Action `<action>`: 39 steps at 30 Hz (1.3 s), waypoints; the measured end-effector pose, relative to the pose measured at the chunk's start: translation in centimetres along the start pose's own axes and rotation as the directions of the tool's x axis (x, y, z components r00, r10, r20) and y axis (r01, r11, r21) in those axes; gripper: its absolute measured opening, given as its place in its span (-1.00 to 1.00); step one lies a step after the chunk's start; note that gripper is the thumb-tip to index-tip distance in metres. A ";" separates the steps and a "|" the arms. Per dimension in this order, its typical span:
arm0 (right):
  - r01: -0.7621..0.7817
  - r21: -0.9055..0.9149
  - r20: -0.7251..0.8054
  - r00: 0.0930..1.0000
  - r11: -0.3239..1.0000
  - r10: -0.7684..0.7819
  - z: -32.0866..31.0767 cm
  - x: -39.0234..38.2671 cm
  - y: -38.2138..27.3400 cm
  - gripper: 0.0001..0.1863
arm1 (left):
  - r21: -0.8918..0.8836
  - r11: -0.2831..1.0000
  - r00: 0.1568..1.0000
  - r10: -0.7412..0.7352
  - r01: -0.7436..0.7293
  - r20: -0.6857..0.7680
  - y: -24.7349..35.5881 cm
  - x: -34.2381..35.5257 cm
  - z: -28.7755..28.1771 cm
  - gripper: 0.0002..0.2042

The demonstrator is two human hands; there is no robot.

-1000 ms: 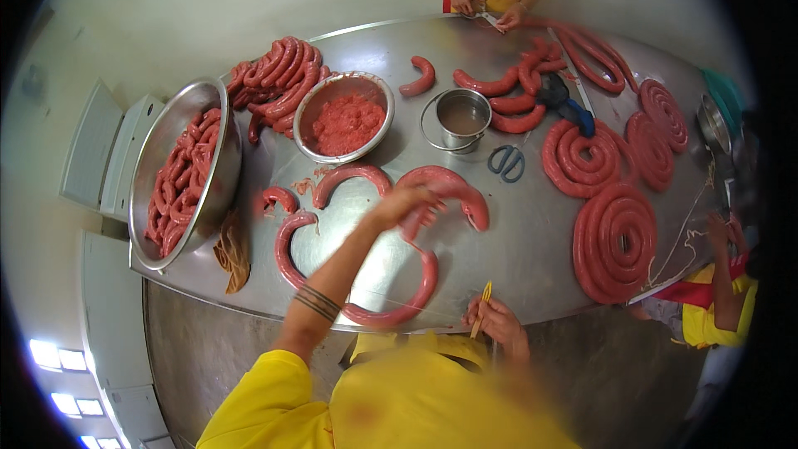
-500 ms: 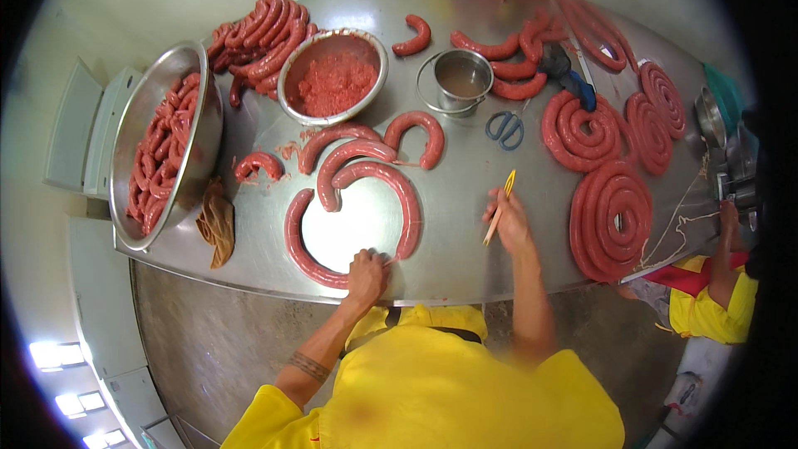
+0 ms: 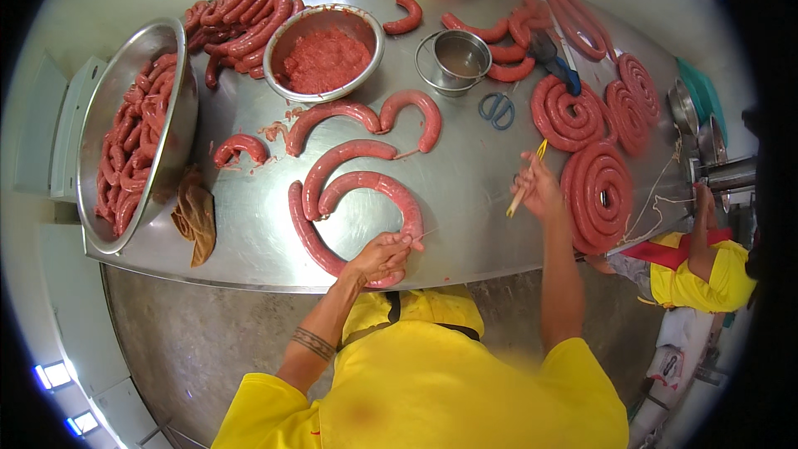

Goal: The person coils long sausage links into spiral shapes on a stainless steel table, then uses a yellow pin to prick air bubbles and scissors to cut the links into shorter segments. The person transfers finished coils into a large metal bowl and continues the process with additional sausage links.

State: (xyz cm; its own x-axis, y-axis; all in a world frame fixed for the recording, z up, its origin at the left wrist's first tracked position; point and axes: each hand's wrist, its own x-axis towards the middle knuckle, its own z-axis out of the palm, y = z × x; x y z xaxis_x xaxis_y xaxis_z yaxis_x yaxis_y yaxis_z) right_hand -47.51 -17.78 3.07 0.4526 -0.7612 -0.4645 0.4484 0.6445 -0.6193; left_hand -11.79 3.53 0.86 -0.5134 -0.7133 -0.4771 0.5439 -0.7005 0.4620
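Tabletop [image 3: 465, 191] bears basin [image 3: 186, 112] of links [image 3: 133, 143]; left hand [image 3: 382, 258] grips sausage [image 3: 405, 202], right hand [image 3: 539, 187] yellow tool [image 3: 541, 150].

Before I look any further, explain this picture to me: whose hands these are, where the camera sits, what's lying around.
There is no machine: these are a person's two bare hands. The view comes from a wide fisheye camera worn on the head, looking down, so straight edges bend. The left hand grips the end of a curved sausage; the right hand holds a slim yellow tool. On the metal table lie more sausages, large sausage coils, a bowl of red ground meat and dark blue scissors. Co-workers show at the far and right edges.
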 end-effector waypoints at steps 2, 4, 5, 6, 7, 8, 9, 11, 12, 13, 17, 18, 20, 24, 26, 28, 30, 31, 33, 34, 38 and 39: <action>-0.156 -0.005 -0.087 0.984 0.988 0.155 -0.3 -3.3 2.6 -0.70 | -0.197 0.979 0.998 0.057 -0.054 0.010 -1.0 -0.4 -0.1 -0.76; -0.351 -0.144 -0.169 0.930 0.925 0.326 0.3 -7.3 7.3 -0.70 | -0.376 0.920 0.986 0.056 -0.111 -0.154 -2.5 -0.5 0.3 -0.79; -0.462 -0.262 -0.240 0.882 0.847 0.407 0.9 -8.9 9.9 -0.70 | -0.458 0.874 0.954 0.021 -0.162 -0.299 -3.1 -0.4 0.6 -0.80; -0.540 -0.268 -0.172 0.842 0.798 0.512 1.6 -10.4 12.4 -0.72 | -0.384 0.894 0.922 0.074 -0.230 -0.380 -3.5 -0.4 0.8 -0.80; -0.682 -0.255 -0.138 0.727 0.685 0.672 2.5 -11.1 14.7 -0.74 | -0.282 0.917 0.844 0.096 -0.281 -0.528 -3.9 -0.7 1.0 -0.80; -0.520 -0.496 -0.162 0.842 0.696 0.514 3.6 -10.7 16.4 -0.74 | -0.182 0.933 0.785 0.143 -0.310 -0.603 -4.1 -0.8 1.2 -0.79; -0.368 -0.688 -0.102 0.903 0.625 0.418 4.9 -10.1 17.6 -0.74 | 0.267 0.946 0.655 0.319 -0.182 -0.685 -4.0 -1.5 1.0 -0.79; -0.155 -0.871 -0.047 0.971 0.465 0.236 8.4 -7.3 18.6 -0.74 | 0.850 0.443 0.545 0.655 0.284 -0.523 -3.5 -3.0 0.3 -0.78; -0.118 -0.904 -0.069 0.989 0.410 0.133 10.3 -5.2 18.2 -0.74 | 0.938 0.298 0.529 0.775 0.178 -0.347 -3.1 -3.4 0.0 -0.78; 0.209 -0.938 0.182 0.976 0.276 -0.122 12.8 -3.0 18.1 -0.71 | 0.984 0.138 0.465 0.868 0.112 -0.175 -2.7 -3.7 -0.3 -0.78; 0.538 -0.780 0.508 0.843 -0.321 0.179 20.4 2.2 16.6 -0.66 | 0.997 -0.041 0.308 0.951 0.068 0.019 -1.6 -4.2 -0.4 -0.84; 0.604 -0.771 0.543 0.789 -0.202 0.289 21.2 2.4 16.6 -0.69 | 0.982 -0.144 0.268 0.957 0.122 0.107 -1.3 -4.3 -0.3 -0.77; 0.524 -0.799 0.600 0.726 0.294 0.336 21.6 1.9 17.5 -0.74 | 0.990 0.130 0.260 0.955 0.061 -0.141 -0.8 -4.6 -0.1 -0.70; 0.233 -0.592 0.454 0.887 0.772 0.081 19.7 -0.6 20.4 -0.71 | 0.369 0.897 0.676 0.429 -0.243 -0.599 -0.2 -5.4 -0.1 -0.75; 0.294 -0.768 0.389 0.920 0.569 0.050 18.9 -1.2 19.9 -0.71 | 0.402 0.888 0.741 0.421 -0.221 -0.523 -0.3 -5.1 0.0 -0.77; 0.557 -0.661 0.521 0.823 0.503 -0.227 18.5 -0.9 17.5 -0.70 | 0.589 0.806 0.740 0.431 -0.059 -0.516 -0.8 -4.6 0.3 -0.72; 0.524 -0.299 0.276 0.847 0.797 -0.453 18.0 -0.5 13.3 -0.71 | 0.790 0.612 0.753 0.534 -0.032 -0.384 -1.4 -3.9 0.8 -0.70; 0.329 0.139 -0.089 0.944 0.934 -0.319 17.4 -0.1 10.6 -0.71 | 0.733 0.678 0.739 0.469 0.049 -0.483 -1.7 -3.9 1.1 -0.69; 0.485 0.202 0.044 0.864 0.851 -0.502 15.5 0.0 5.3 -0.74 | 0.781 0.619 0.743 0.561 -0.084 -0.366 -2.0 -3.5 1.7 -0.71; 0.343 0.042 0.132 0.929 0.939 -0.345 14.6 -0.3 4.7 -0.74 | 0.796 0.601 0.750 0.560 -0.074 -0.353 -1.9 -3.3 1.8 -0.72; 0.306 -0.131 0.112 0.950 0.943 -0.293 10.1 -3.4 3.0 -0.75 | 0.749 0.606 0.721 0.641 -0.267 -0.262 -1.4 -3.0 0.7 -0.73; 0.382 -0.025 0.012 0.924 0.924 -0.382 9.1 -4.8 2.7 -0.75 | 0.829 0.490 0.734 0.662 -0.270 -0.152 -1.4 -2.8 0.3 -0.76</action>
State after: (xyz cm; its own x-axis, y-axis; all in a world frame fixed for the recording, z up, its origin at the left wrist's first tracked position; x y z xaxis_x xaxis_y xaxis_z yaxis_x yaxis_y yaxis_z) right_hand -41.48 -11.76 9.39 0.2565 -0.9487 -0.1851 0.5681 0.3029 -0.7652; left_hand -11.33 6.52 1.72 0.0837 -0.9838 -0.1583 -0.1450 -0.1692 0.9749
